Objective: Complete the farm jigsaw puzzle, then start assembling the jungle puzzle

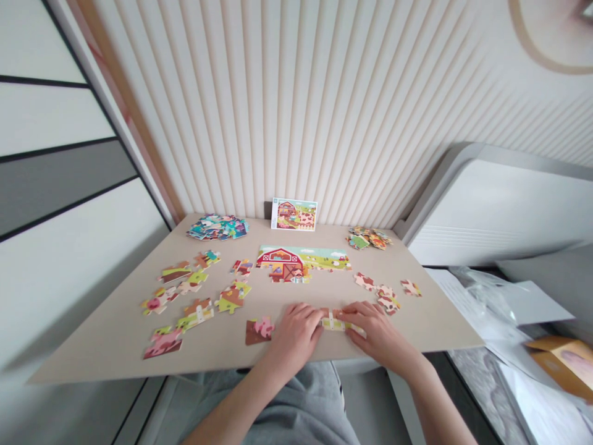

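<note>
Near the table's front edge, my left hand [300, 321] and my right hand [370, 322] close in from both sides on jigsaw puzzle pieces [332, 320] with a white fence on green and brown. The fingers of both hands press on these pieces, which lie flat on the table. Left of my left hand lies a puzzle piece with a pink pig [259, 330]. Beyond my hands sits a joined puzzle section [296, 264] with a red barn and a green field. Cow-patterned pieces [386, 298] lie past my right hand.
A picture card [294, 214] of the farm leans on the ribbed wall at the back. A pile of blue pieces [217, 227] is at back left, an orange and green pile [368, 238] at back right. Loose pieces [197, 312] spread over the table's left [111, 334].
</note>
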### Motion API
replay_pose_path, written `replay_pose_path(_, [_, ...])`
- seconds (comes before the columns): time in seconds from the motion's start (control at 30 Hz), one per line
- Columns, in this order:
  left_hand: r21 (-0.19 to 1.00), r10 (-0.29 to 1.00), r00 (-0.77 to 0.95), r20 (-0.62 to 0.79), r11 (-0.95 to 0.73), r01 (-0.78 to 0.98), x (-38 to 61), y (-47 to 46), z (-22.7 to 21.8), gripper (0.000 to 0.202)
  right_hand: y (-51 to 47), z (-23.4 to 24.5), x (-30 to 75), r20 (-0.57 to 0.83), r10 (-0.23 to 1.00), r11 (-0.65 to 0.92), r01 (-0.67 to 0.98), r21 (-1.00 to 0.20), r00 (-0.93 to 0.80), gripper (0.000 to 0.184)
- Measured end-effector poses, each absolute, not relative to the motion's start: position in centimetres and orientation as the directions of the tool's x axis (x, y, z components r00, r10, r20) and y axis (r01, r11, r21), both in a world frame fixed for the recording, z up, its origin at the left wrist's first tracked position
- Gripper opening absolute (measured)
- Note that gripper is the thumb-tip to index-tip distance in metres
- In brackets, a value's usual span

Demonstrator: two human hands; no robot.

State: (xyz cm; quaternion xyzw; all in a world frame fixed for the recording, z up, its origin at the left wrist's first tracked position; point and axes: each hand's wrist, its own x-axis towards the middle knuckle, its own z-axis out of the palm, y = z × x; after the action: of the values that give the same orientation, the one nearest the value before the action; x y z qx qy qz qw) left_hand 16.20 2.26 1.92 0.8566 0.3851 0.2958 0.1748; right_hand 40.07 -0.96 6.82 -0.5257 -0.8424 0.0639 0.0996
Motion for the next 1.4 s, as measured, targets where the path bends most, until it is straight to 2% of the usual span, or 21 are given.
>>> replay_pose_path(0.07, [0.524, 0.756, 0.531, 0.384, -0.652, 0.549, 16.2, 2.2, 2.0, 0.037, -1.5, 6.3, 39.9, 0.158, 0.884, 0.465, 0.866, -0.186, -0.441, 0.042])
replay_pose_path(0.2, [0.521, 0.751, 0.531, 0.393, -0.657, 0.545, 16.2, 2.1, 2.0, 0.032, -2.8, 4.4, 39.9, 0.289, 0.870, 0.454, 0.877, -0.154, -0.399, 0.038])
replay_pose_path(0.43, [0.512, 0.744, 0.555, 0.373, -0.664, 0.545, 16.2, 2.1, 2.1, 0.030, -3.6, 1.1, 40.0, 0.506, 0.810, 0.430, 0.887, -0.168, -0.297, 0.028])
replay_pose_path(0.57, [0.478, 0.736, 0.550, 0.394, -0.675, 0.562, 16.1, 1.6, 3.0, 0.031, -3.6, 1.1, 39.8, 0.500, 0.815, 0.426, 0.888, -0.172, -0.294, 0.028])
replay_pose_path(0.73, [0.330, 0.703, 0.528, 0.477, -0.700, 0.634, 12.9, 0.1, 4.0, 0.027, -3.6, 1.5, 39.5, 0.492, 0.825, 0.410, 0.893, -0.186, -0.276, 0.028])
replay_pose_path(0.93, [0.212, 0.729, 0.508, 0.459, -0.645, 0.734, 5.4, -1.3, 1.6, 0.030, -3.9, 0.6, 39.7, 0.553, 0.788, 0.425, 0.889, -0.168, -0.272, 0.025])
replay_pose_path(1.03, [0.187, 0.733, 0.520, 0.438, -0.640, 0.745, 3.6, -1.5, 0.5, 0.037, -4.0, 0.4, 39.7, 0.546, 0.789, 0.438, 0.882, -0.176, -0.283, 0.023])
replay_pose_path(1.27, [0.129, 0.706, 0.473, 0.527, -0.616, 0.777, 4.2, -1.5, -0.2, 0.042, -4.0, 1.5, 39.5, 0.474, 0.836, 0.410, 0.889, -0.205, -0.276, 0.022])
replay_pose_path(1.4, [0.099, 0.699, 0.492, 0.518, -0.621, 0.778, 4.4, -1.6, -0.3, 0.043, -3.8, 1.7, 39.6, 0.455, 0.841, 0.413, 0.892, -0.186, -0.294, 0.024])
